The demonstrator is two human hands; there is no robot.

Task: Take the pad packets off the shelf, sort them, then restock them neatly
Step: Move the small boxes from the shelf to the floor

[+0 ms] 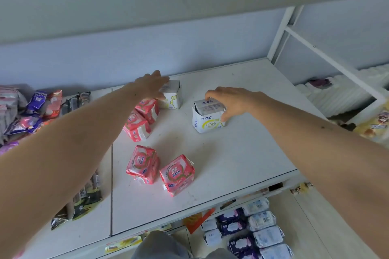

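While right fingers (212,95) pinch an ABC packet (208,119), left fingers (162,84) cover another.

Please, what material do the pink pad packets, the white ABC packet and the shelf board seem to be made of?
Pink pad packets: thin glossy plastic film, judging by the highlights and crimped, wrinkled ends.
White ABC packet: probably soft plastic wrap too, with a duller sheen; its upper flaps stand open, so paper cannot be excluded.
Shelf board: hard, smooth and white, likely painted metal or laminate; I cannot tell which.
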